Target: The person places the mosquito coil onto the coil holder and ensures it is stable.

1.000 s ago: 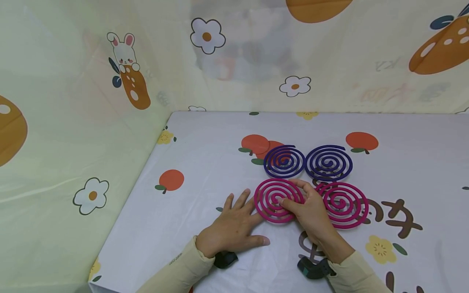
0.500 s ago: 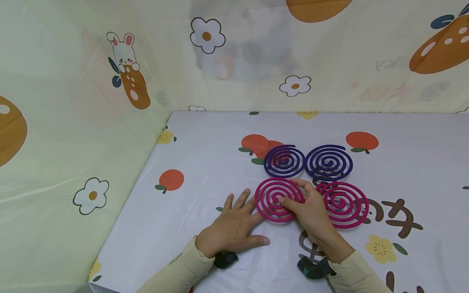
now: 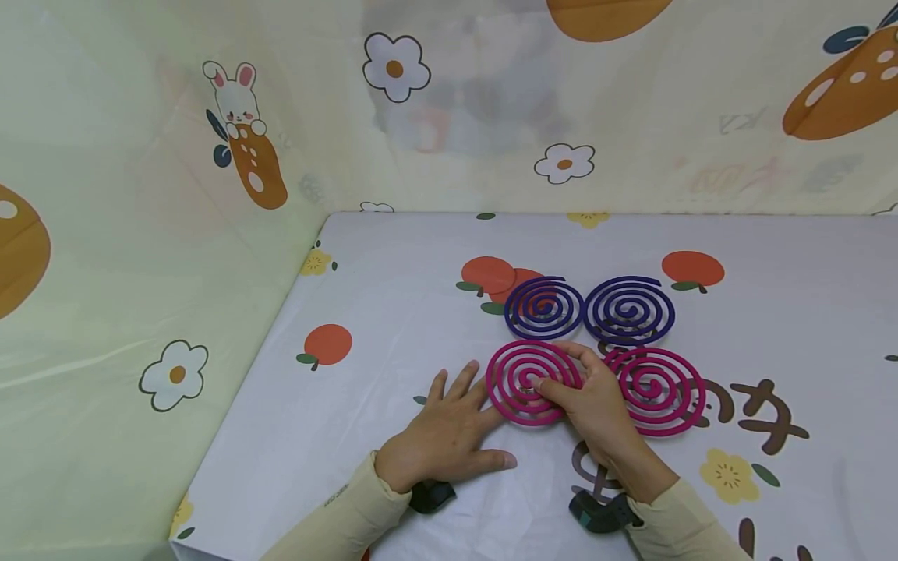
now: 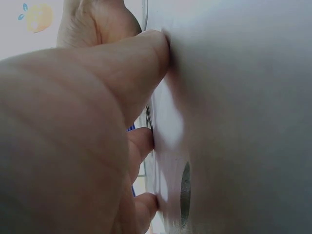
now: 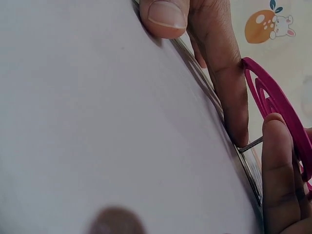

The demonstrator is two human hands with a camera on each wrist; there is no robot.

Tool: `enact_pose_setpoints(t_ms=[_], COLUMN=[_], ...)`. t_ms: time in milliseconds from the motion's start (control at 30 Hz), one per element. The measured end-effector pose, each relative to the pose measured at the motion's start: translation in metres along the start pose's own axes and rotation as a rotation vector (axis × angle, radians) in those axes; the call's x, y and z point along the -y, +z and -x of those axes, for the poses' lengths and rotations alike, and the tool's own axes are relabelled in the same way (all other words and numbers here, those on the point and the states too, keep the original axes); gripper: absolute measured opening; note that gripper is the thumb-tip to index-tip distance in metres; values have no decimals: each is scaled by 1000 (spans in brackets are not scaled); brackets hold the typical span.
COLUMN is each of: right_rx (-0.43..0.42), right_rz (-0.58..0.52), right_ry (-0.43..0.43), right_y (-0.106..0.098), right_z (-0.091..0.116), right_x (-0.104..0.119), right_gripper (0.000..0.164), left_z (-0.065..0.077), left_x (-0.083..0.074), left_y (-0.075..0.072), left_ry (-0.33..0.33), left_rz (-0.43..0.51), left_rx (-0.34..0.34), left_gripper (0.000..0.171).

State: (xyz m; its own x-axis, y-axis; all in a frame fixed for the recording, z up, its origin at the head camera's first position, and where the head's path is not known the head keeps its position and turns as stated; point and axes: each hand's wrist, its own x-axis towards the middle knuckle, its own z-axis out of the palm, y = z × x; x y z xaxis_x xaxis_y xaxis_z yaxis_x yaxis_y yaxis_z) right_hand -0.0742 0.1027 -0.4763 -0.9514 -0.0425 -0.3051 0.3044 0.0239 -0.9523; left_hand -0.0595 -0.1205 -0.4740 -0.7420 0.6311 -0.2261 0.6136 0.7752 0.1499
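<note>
Four-lobed in layout, two dark blue mosquito coils (image 3: 544,309) (image 3: 630,311) lie at the back and two pink ones in front. My right hand (image 3: 596,409) pinches the left pink mosquito coil (image 3: 510,389), its thumb over the coil near the centre. My left hand (image 3: 449,436) lies with spread fingers on the table, its index fingertip hidden at the coil's left edge. In the right wrist view, the held coil (image 5: 285,105) stands off the table, and a thin metal piece (image 5: 251,144) shows between it and a left fingertip. The right pink mosquito coil (image 3: 662,425) lies beside my right hand.
A white table covering (image 3: 379,265) carries printed oranges, yellow flowers and brown lettering. Pale patterned sheets (image 3: 463,171) rise along its back and left sides. A dark band with a device (image 3: 603,512) sits on each wrist.
</note>
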Motion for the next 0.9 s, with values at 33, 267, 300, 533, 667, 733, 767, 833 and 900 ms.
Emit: enact_pose_setpoints(t_ms=[33,267,300,533,667,733,767,833,900], right_rx=[-1,-6,-6,-9,-7,-3,-1,3,4], right_rz=[6,18,17,1,-19,-29,-33,-40,-41], right_ry=[1,5,6,8,6,6,8,9,11], right_y=[0,-1,-1,-1,-1,-1,-1,-1,-1], right_z=[0,0,0,-1,0,0,0,0,0], right_x=[0,1,1,0,-1,0,0,0,0], right_gripper=[68,69,69,69,68,68,68,68,68], left_z=[0,0,0,0,1,0,0,0,0], left_x=[0,0,0,0,0,0,0,0,0], left_y=[0,-1,-1,0,0,0,0,-1,-1], left_ry=[0,-4,-2,3,5,6,6,5,4], left_rz=[0,18,20,30,33,36,38,42,41], left_rx=[0,12,9,8,9,10,10,13,13], left_gripper=[79,79,79,79,80,80,80,81,81])
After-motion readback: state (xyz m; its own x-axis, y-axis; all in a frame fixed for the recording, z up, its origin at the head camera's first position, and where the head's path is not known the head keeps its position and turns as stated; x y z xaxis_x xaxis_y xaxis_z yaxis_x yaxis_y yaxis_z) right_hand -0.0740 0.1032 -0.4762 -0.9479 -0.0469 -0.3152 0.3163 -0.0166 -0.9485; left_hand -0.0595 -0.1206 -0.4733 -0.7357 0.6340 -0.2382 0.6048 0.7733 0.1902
